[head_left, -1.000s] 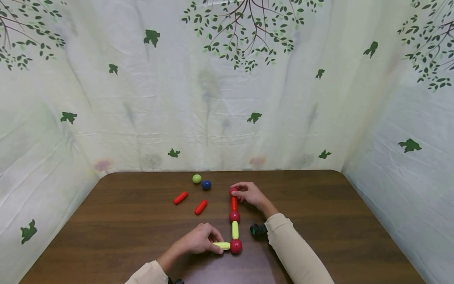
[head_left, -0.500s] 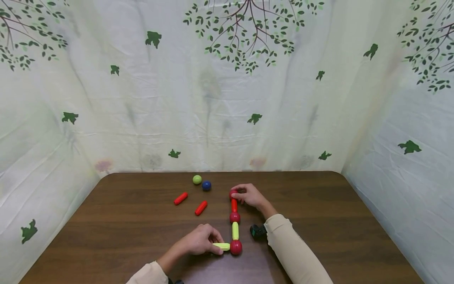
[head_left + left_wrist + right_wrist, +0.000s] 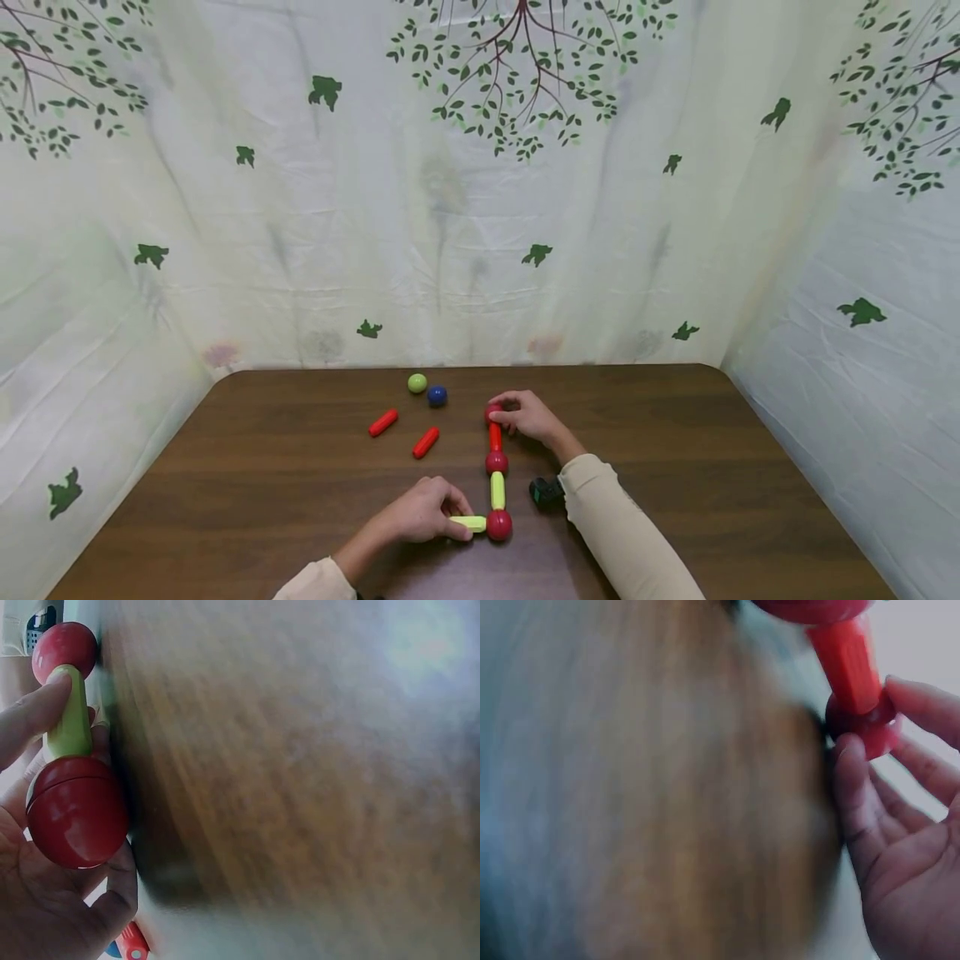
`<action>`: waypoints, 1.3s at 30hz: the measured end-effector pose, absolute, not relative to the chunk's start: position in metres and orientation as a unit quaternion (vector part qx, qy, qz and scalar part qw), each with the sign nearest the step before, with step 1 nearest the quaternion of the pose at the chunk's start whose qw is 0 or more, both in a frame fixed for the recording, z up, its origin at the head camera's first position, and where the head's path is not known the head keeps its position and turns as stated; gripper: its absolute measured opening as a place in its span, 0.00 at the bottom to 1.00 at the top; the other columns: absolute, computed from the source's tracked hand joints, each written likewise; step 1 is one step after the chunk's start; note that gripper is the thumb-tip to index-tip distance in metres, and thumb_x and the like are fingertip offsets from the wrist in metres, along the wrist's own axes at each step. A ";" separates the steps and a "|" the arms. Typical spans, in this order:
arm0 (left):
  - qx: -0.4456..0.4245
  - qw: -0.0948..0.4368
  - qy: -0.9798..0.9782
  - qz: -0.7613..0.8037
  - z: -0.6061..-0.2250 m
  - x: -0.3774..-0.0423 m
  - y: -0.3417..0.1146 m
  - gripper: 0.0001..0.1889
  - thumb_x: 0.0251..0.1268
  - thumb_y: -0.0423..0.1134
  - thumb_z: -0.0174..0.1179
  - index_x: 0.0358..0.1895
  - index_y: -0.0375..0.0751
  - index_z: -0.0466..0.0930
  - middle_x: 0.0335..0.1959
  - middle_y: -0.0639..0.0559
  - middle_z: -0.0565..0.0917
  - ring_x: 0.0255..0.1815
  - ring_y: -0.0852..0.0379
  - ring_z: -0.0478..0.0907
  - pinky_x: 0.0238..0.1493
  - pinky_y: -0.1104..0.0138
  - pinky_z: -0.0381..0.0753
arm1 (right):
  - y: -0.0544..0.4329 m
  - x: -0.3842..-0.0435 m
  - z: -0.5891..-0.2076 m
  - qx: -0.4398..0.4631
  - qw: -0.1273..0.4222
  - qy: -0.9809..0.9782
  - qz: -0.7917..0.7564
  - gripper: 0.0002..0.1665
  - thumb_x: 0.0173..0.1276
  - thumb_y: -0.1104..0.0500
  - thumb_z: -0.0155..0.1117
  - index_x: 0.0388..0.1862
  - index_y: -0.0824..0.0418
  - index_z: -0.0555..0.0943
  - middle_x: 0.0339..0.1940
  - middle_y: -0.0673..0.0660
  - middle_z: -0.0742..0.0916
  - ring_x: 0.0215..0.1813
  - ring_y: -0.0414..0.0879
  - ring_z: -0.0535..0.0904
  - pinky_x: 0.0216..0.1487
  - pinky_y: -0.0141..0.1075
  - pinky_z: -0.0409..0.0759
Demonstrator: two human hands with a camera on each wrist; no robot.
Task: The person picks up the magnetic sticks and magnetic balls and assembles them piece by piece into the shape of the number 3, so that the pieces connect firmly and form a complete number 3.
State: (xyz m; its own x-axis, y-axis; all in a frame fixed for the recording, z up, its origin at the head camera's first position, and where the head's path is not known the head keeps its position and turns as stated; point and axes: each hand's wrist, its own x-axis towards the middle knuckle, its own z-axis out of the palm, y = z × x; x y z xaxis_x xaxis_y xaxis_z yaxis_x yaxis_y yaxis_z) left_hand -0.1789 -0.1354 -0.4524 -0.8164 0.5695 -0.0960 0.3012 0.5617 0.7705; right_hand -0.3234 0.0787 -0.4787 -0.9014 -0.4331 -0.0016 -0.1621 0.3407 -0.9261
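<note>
A chain of red balls joined by rods runs away from the person on the brown table [image 3: 675,500]. Between the near red ball [image 3: 498,525] and the middle red ball [image 3: 497,462] is a yellow-green rod [image 3: 498,490]. A red rod [image 3: 495,437] continues to the far red ball [image 3: 881,739], which my right hand [image 3: 527,417] pinches between thumb and fingers. Leftward from the near ball extends a second yellow-green rod [image 3: 71,712], pinched by my left hand [image 3: 427,510]. Inside the left palm sits another red ball [image 3: 79,814] on that rod's end, hidden in the head view.
Two loose red rods [image 3: 383,422] lie left of the chain. Behind them are a green ball [image 3: 417,383] and a blue ball [image 3: 437,396]. A dark wrist device [image 3: 546,492] sits by the right sleeve. A leaf-print curtain [image 3: 450,208] hangs around the table.
The head view has tilted up slightly, so the scene sits a little lower. Both hands keep the same hold, and the chain keeps its shape.
</note>
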 end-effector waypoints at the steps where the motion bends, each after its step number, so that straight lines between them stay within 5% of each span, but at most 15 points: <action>1: 0.253 0.169 0.867 0.394 -0.453 -0.179 -0.135 0.05 0.50 0.34 0.75 0.29 0.44 0.88 0.20 0.61 0.81 0.22 0.69 0.71 0.25 0.72 0.69 | 0.079 -0.322 -0.477 -0.178 0.126 0.810 -0.544 0.20 0.69 0.62 0.65 0.56 0.71 0.79 0.41 0.59 0.83 0.29 0.46 0.76 0.31 0.36 0.79; 18: 0.265 0.166 0.866 0.390 -0.454 -0.182 -0.138 0.04 0.52 0.35 0.74 0.29 0.45 0.87 0.21 0.61 0.81 0.23 0.68 0.72 0.26 0.71 0.70 | 0.082 -0.283 -0.464 -0.024 0.152 0.745 -0.649 0.25 0.65 0.67 0.66 0.58 0.75 0.70 0.36 0.61 0.85 0.28 0.48 0.82 0.35 0.42 0.84; 39: 0.261 0.178 0.866 0.388 -0.454 -0.182 -0.137 0.04 0.53 0.36 0.73 0.30 0.45 0.88 0.22 0.61 0.81 0.23 0.67 0.71 0.26 0.71 0.69 | 0.068 -0.276 -0.467 0.022 0.129 0.796 -0.591 0.14 0.55 0.62 0.78 0.34 0.71 0.85 0.24 0.58 0.87 0.21 0.45 0.83 0.26 0.38 0.83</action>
